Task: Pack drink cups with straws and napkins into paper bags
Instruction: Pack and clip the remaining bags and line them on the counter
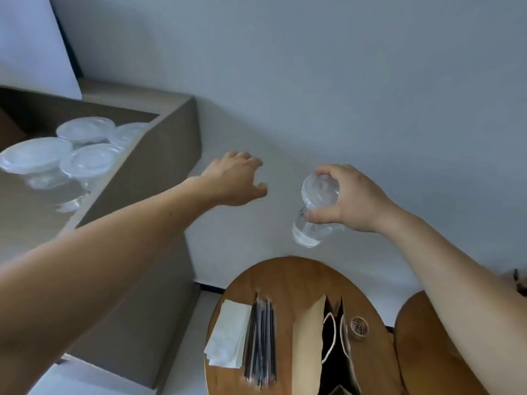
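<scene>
Brown open compartment [159,155]: holds several clear lidded plastic cups [71,149].
Brown paper bag [306,343]: open on round wooden table [285,275]; interior too dark to tell.
Right hand [356,198]: grips clear plastic drink cup [316,212] by its lid, above the table.
Left hand [236,181]: outstretched, fingers loosely curled, holding nothing.
</scene>
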Demonstrator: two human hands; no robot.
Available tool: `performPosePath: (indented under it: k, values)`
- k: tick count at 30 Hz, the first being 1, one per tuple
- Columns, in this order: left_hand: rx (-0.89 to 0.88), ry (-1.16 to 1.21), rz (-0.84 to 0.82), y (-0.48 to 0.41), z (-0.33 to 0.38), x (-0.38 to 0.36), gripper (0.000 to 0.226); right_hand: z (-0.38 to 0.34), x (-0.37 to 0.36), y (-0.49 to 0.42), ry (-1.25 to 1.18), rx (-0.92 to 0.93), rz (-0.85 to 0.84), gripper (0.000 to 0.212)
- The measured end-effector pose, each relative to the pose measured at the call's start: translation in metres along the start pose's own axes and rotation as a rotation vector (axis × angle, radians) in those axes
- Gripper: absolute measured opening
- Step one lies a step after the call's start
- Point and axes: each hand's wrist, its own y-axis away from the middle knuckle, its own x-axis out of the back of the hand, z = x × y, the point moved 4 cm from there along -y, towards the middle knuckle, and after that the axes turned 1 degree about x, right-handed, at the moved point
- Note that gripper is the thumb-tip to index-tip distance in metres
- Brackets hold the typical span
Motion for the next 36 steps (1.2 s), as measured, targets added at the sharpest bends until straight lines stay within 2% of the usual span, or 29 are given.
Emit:
performPosePath:
  k: [5, 11, 14, 17, 20, 22, 25, 28, 32, 36]
  values:
    - [-0.074, 0.035, -0.343, 0.018, 0.063, -0.115, 0.074, 0.080, -0.040, 0.031, 0.025, -0.111, -0.075, 0.102]
    - [-0.126, 0.178, -0.943, 0.083, 0.113, -0.240, 0.107, 0.133, -0.089, 0.068, -0.022, -0.206, -0.124, 0.104]
    - [-0.101, 0.228, -1.077, 0.109, 0.135, -0.277, 0.112, 0.146, -0.106, 0.083, -0.049, -0.239, -0.133, 0.102]
    - [-0.007, 0.233, -1.054, 0.123, 0.151, -0.297, 0.100, 0.153, -0.115, 0.094, -0.061, -0.248, -0.123, 0.100]
    - [0.065, 0.205, -0.874, 0.127, 0.157, -0.303, 0.055, 0.153, -0.118, 0.103, -0.067, -0.230, -0.114, 0.099]
    - [0.142, 0.291, -0.852, 0.130, 0.156, -0.306, 0.035, 0.151, -0.118, 0.108, -0.065, -0.204, -0.103, 0.098]
    - [0.279, 0.482, -0.935, 0.138, 0.150, -0.312, 0.030, 0.145, -0.116, 0.113, -0.022, -0.134, -0.120, 0.098]
    - [0.346, 0.585, -0.933, 0.144, 0.146, -0.314, 0.029, 0.135, -0.114, 0.119, 0.056, -0.031, -0.187, 0.097]
    - [0.406, 0.641, -0.881, 0.148, 0.145, -0.318, 0.029, 0.125, -0.113, 0.131, 0.249, 0.169, -0.317, 0.095]
    - [0.387, 0.632, -0.881, 0.152, 0.146, -0.315, 0.027, 0.116, -0.117, 0.136, 0.445, 0.377, -0.427, 0.093]
